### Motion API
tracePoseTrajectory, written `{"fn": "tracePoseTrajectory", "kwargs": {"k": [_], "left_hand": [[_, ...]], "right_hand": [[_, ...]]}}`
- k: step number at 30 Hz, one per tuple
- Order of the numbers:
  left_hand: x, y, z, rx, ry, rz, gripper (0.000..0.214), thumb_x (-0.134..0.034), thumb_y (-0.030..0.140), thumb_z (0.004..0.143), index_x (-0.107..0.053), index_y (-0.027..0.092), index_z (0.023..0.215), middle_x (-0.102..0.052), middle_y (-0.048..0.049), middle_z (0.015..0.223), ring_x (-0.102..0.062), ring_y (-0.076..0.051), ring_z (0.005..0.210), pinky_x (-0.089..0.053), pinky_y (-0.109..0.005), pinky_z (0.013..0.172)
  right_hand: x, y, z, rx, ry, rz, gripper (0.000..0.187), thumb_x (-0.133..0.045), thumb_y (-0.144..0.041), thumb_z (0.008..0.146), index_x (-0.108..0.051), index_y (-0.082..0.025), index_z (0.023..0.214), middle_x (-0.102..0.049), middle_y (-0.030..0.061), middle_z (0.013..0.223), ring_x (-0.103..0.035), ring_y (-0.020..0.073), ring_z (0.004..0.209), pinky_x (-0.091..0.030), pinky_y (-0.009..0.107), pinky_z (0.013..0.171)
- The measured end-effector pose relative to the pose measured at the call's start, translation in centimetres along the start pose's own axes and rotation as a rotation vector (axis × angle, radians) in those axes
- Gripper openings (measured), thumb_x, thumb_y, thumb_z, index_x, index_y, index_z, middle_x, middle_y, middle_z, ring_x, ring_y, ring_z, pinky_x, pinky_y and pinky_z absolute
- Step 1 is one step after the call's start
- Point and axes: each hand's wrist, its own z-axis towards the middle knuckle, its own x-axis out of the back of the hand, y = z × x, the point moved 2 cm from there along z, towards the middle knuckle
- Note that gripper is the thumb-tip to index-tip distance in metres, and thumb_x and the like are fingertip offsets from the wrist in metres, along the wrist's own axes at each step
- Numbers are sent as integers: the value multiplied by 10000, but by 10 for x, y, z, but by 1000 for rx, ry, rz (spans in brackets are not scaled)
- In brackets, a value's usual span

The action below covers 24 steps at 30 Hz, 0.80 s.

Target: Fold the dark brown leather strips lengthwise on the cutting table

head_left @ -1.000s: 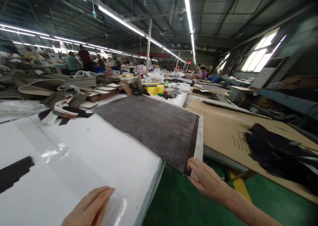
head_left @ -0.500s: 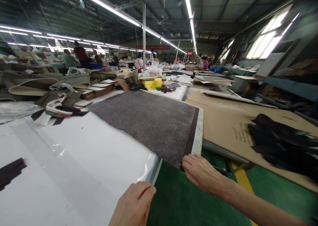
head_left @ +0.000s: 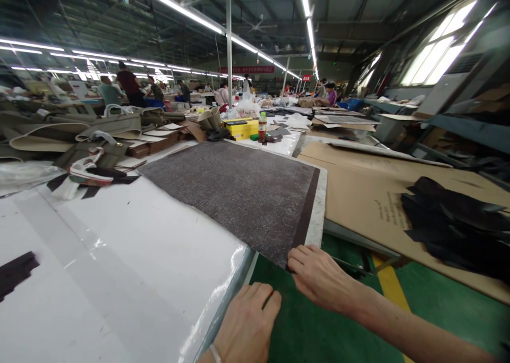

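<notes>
My right hand (head_left: 319, 275) has its fingers closed on the near corner of a large dark brown speckled sheet (head_left: 231, 185), possibly leather or coated fabric. Along the sheet's right side runs a darker smooth strip (head_left: 307, 206). Most of the sheet lies flat on a whitish board (head_left: 319, 222), while the held corner reaches out over the floor. My left hand (head_left: 249, 320) is by the edge of the white table (head_left: 131, 256), below that corner and apart from it. Its fingers are bent, with a gap between thumb and forefinger, and nothing shows in it.
Cardboard (head_left: 350, 187) with black scraps (head_left: 454, 219) lies to the right. A tape roll (head_left: 85, 169), bag pieces (head_left: 115, 124), a yellow box (head_left: 241, 129) and a bottle (head_left: 262, 127) stand beyond. Green floor (head_left: 295, 320) shows between tables. People work farther back.
My left hand has moved right and slightly up, nearer to my right hand. My right hand keeps hold of the sheet's corner, shifting very slightly left. The view has tilted slightly.
</notes>
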Motion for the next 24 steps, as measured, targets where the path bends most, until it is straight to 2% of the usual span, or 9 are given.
{"fn": "tracePoseTrajectory", "kwargs": {"k": [5, 10, 13, 19, 24], "left_hand": [[-4, 2, 6, 10, -40, 0, 431, -416, -5, 739, -545, 129, 1128, -600, -121, 1038, -571, -268, 928, -515, -417, 783], [-7, 6, 16, 17, -60, 32, 594, -416, 14, 758, -404, 125, 1341, -594, -129, 1057, -562, -268, 934, -493, -413, 808], [-12, 7, 24, 38, -110, 65, 677, -427, 3, 731, -362, 149, 1389, -597, -122, 1021, -565, -275, 911, -488, -424, 787], [-21, 3, 27, 96, -171, 97, 651, -410, 12, 772, -347, 155, 1404, -596, -111, 1045, -555, -259, 942, -470, -397, 808], [-23, 1, 22, 117, -184, 96, 625, -394, 14, 798, -343, 146, 1406, -590, -110, 1065, -546, -251, 966, -453, -383, 834]], "right_hand": [[-3, 4, 2, 12, 17, 2, 117, -453, -98, 833, -537, -178, 840, -532, 48, 853, -474, 205, 818, -342, 331, 733], [-4, 9, 2, 17, 28, 38, 118, -434, -107, 862, -526, -173, 829, -532, 41, 852, -474, 191, 806, -338, 331, 775], [-2, 12, 3, 3, 26, 46, 125, -425, -112, 871, -524, -172, 822, -531, 35, 847, -465, 181, 778, -331, 332, 754], [5, 11, 0, 20, -8, 109, 63, -473, -160, 869, -532, -176, 854, -534, 35, 884, -466, 181, 827, -329, 327, 766], [3, 7, 1, 12, -17, 59, 40, -496, -162, 834, -532, -176, 845, -535, 49, 898, -460, 205, 855, -324, 349, 779]]}}
